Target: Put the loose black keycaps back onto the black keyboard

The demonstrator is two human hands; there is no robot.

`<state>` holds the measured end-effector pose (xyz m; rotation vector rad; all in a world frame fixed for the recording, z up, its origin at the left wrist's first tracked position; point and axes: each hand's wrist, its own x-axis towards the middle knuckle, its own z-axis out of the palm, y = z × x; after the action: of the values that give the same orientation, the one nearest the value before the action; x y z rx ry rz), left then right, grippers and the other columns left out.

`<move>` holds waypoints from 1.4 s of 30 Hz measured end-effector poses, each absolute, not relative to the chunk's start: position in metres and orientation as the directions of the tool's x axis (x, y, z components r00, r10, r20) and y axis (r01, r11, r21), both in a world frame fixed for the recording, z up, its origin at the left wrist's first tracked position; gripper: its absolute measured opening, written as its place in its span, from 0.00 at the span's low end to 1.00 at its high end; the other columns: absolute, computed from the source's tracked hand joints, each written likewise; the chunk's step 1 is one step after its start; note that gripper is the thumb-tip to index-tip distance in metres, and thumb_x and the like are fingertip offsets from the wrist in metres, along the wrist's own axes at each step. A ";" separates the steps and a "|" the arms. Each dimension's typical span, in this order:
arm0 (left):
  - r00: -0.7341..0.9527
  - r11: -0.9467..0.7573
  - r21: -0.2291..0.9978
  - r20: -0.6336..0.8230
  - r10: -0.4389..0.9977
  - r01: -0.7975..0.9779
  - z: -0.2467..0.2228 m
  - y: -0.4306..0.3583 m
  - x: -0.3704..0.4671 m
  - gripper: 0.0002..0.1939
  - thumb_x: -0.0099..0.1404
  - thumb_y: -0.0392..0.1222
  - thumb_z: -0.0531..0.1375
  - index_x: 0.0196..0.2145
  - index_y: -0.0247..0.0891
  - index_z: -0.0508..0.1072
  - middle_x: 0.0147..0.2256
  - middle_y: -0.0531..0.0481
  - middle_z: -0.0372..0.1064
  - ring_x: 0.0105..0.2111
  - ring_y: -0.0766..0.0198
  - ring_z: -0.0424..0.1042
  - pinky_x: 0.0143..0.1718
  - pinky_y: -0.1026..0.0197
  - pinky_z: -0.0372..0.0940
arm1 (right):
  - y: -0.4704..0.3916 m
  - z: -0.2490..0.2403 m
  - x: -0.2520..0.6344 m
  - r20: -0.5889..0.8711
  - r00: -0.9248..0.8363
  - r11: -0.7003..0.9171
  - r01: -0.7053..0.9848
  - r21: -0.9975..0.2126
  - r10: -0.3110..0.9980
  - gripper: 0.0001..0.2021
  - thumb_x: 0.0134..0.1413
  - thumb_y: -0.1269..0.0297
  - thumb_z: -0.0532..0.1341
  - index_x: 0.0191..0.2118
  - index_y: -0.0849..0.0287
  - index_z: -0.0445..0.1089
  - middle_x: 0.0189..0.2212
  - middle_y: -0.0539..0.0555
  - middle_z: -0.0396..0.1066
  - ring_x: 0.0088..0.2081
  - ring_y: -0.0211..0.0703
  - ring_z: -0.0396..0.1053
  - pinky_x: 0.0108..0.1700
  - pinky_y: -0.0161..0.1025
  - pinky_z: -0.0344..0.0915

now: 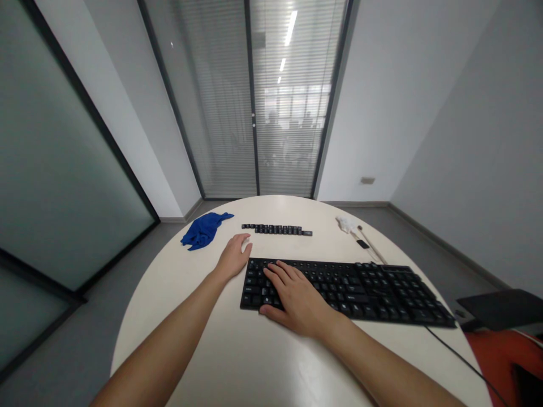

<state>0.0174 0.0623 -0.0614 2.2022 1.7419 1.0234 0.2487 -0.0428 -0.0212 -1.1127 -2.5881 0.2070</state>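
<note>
A black keyboard (339,282) lies on the round white table. My right hand (297,299) rests over its left end, fingers stretched out across the keys and the thumb at the front edge. Just past the keyboard's back left corner, my left hand (234,257) is on the tabletop with thumb and forefinger apart; I see nothing between them. Beyond it, loose black keycaps (278,229) are lined up in two staggered rows. Some left-side keys are hidden under my right hand.
A crumpled blue cloth (206,230) lies at the table's left. On the right are a crumpled white piece (347,224), a thin stick (372,244) and a small black object (362,244). The keyboard's cable (456,356) runs off the front right edge, near a red chair (494,362).
</note>
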 end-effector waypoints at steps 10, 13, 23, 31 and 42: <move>0.027 -0.133 0.305 0.326 0.945 0.943 -0.042 0.094 0.027 0.18 0.70 0.42 0.56 0.57 0.45 0.70 0.49 0.44 0.72 0.46 0.50 0.74 0.46 0.51 0.68 | -0.040 -0.019 0.250 0.234 -0.661 0.701 0.658 -0.274 0.713 0.38 0.60 0.43 0.61 0.67 0.65 0.60 0.66 0.65 0.59 0.68 0.62 0.52 0.68 0.57 0.52; 0.067 -0.148 0.253 0.301 0.951 0.956 -0.040 0.099 0.028 0.19 0.71 0.43 0.55 0.58 0.50 0.70 0.50 0.45 0.71 0.48 0.51 0.73 0.46 0.53 0.68 | -0.040 -0.019 0.250 0.229 -0.664 0.702 0.658 -0.273 0.712 0.38 0.60 0.44 0.61 0.67 0.66 0.59 0.67 0.65 0.59 0.68 0.62 0.52 0.68 0.57 0.52; 0.123 -0.176 0.196 0.252 0.960 0.965 -0.035 0.100 0.034 0.18 0.72 0.44 0.55 0.58 0.51 0.71 0.51 0.45 0.71 0.51 0.51 0.71 0.49 0.54 0.66 | -0.040 -0.018 0.250 0.218 -0.660 0.693 0.661 -0.288 0.719 0.38 0.59 0.44 0.62 0.67 0.65 0.59 0.67 0.65 0.58 0.68 0.61 0.52 0.68 0.57 0.52; 0.045 -0.124 0.293 0.261 0.964 0.948 -0.034 0.093 0.032 0.09 0.69 0.42 0.59 0.47 0.46 0.75 0.48 0.47 0.71 0.47 0.53 0.73 0.45 0.55 0.67 | -0.041 -0.017 0.251 0.218 -0.661 0.695 0.664 -0.275 0.718 0.38 0.60 0.44 0.61 0.67 0.66 0.59 0.67 0.65 0.58 0.68 0.60 0.51 0.69 0.56 0.51; 0.104 -0.292 0.598 0.329 0.939 0.747 -0.038 0.045 0.042 0.11 0.69 0.40 0.59 0.48 0.39 0.76 0.43 0.49 0.77 0.39 0.61 0.76 0.45 0.60 0.70 | -0.037 -0.012 0.257 0.225 -0.691 0.722 0.613 -0.320 0.687 0.37 0.62 0.43 0.59 0.68 0.65 0.58 0.66 0.65 0.59 0.68 0.60 0.53 0.68 0.58 0.52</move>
<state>0.0416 0.0446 -0.0377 2.1046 1.6675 0.9759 0.2569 -0.0366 -0.0124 -1.0134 -2.5990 0.3142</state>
